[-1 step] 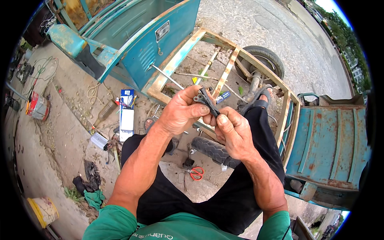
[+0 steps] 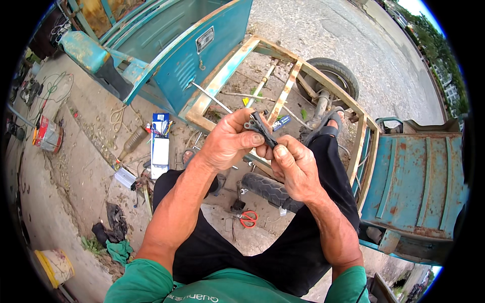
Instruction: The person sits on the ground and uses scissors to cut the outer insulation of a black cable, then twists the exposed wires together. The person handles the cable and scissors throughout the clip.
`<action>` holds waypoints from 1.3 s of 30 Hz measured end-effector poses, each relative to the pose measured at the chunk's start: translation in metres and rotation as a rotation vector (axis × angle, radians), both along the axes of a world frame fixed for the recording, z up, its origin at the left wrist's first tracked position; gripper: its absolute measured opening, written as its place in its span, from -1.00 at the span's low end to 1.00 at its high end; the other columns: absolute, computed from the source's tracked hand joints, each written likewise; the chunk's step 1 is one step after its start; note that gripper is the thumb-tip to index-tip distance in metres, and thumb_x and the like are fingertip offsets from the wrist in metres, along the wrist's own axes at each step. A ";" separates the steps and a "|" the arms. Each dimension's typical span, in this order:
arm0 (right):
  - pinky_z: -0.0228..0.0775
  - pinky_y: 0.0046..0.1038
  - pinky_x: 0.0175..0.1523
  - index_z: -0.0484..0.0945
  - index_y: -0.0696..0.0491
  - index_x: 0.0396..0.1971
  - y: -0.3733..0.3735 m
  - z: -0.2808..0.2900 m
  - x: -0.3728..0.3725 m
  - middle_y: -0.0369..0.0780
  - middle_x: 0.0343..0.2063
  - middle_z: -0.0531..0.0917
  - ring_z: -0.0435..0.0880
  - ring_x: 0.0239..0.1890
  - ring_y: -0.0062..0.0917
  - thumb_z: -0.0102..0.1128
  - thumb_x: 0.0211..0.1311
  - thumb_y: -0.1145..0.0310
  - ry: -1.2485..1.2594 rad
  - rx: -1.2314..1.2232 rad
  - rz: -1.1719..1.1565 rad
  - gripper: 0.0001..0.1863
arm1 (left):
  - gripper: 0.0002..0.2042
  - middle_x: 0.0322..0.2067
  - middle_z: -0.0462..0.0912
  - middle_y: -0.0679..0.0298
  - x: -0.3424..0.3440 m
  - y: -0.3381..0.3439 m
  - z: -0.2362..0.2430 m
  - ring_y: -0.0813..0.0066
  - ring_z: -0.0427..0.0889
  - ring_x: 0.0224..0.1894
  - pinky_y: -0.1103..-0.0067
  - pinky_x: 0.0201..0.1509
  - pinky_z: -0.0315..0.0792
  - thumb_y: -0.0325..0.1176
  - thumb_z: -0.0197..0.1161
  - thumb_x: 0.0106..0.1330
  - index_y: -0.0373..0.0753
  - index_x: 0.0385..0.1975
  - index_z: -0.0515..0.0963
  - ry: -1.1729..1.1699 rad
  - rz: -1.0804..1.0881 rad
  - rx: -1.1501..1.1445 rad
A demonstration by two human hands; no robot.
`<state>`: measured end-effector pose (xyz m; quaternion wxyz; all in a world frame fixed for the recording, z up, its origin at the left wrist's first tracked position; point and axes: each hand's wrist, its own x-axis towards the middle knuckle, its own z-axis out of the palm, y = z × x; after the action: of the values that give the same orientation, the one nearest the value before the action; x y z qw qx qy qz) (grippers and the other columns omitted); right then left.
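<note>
Over my lap, my left hand (image 2: pixel 227 144) pinches a short black cable bundle (image 2: pixel 264 130) between thumb and fingers. Small round metal ends, perhaps terminals, show at its upper left end. My right hand (image 2: pixel 298 169) grips the lower end of the same bundle, thumb pressed against bent fingers. Both hands are closed and nearly touch each other. Part of the bundle is hidden under the fingers. Below the hands, between my legs, lie a black tyre (image 2: pixel 268 189) and red-handled scissors (image 2: pixel 248 219).
A rusty metal frame (image 2: pixel 287 91) with a wheel (image 2: pixel 349 77) stands ahead, joined to a teal vehicle body (image 2: pixel 177 76). An opened blue-and-white box (image 2: pixel 160 151) lies left of my knee. A paint bucket (image 2: pixel 49 135) stands far left. A teal panel (image 2: pixel 414 187) is at right.
</note>
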<state>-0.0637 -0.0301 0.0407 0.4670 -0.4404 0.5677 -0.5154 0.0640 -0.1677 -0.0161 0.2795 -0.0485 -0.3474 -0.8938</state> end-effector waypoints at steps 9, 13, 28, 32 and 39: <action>0.00 -0.64 -0.56 0.45 0.14 -0.29 0.001 0.000 0.000 -0.44 -0.67 0.29 0.16 -0.66 -0.79 -0.03 0.47 0.15 -0.112 -0.039 -0.008 -0.67 | -0.80 -0.40 0.55 0.24 -0.002 0.000 0.006 0.53 0.56 -0.47 0.58 -0.37 0.47 -0.39 0.38 0.20 -0.30 -0.26 0.55 -0.071 0.047 -0.076; 0.18 -0.63 -0.49 0.47 0.17 -0.27 0.004 0.001 -0.005 -0.39 -0.57 0.44 0.30 -0.56 -0.77 -0.03 0.47 0.16 -0.054 -0.042 0.013 -0.67 | -0.80 -0.41 0.56 0.24 -0.004 0.005 0.005 0.51 0.56 -0.47 0.55 -0.38 0.48 -0.38 0.36 0.21 -0.29 -0.22 0.55 -0.052 -0.026 0.061; 0.10 -0.65 -0.53 0.47 0.13 -0.33 -0.001 -0.002 -0.005 -0.43 -0.63 0.37 0.22 -0.62 -0.80 -0.01 0.47 0.16 -0.122 0.009 -0.009 -0.68 | -0.67 -0.24 0.55 0.16 -0.009 0.011 0.004 0.42 0.57 -0.34 0.49 -0.25 0.52 -0.51 0.14 0.23 -0.29 0.03 0.44 -0.073 0.046 0.221; 0.05 -0.65 -0.54 0.47 0.13 -0.33 -0.002 0.002 -0.002 -0.45 -0.65 0.32 0.18 -0.64 -0.80 -0.01 0.46 0.16 -0.099 0.007 -0.001 -0.68 | -0.66 -0.20 0.56 0.13 -0.009 0.002 0.009 0.44 0.60 -0.28 0.55 -0.17 0.52 -0.54 0.14 0.23 -0.29 0.04 0.45 0.055 0.015 0.110; -0.07 -0.65 -0.60 0.42 0.11 -0.34 0.000 0.002 -0.013 -0.45 -0.71 0.25 0.09 -0.71 -0.80 -0.01 0.46 0.10 -0.244 -0.061 -0.097 -0.65 | -0.86 -0.36 0.65 0.17 -0.013 0.016 -0.003 0.42 0.66 -0.40 0.49 -0.33 0.59 -0.51 0.14 0.33 -0.29 -0.15 0.50 -0.101 0.009 0.151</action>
<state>-0.0763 -0.0305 0.0429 0.4936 -0.3604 0.5114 -0.6042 0.0511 -0.1522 -0.0187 0.2684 0.0197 -0.2928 -0.9175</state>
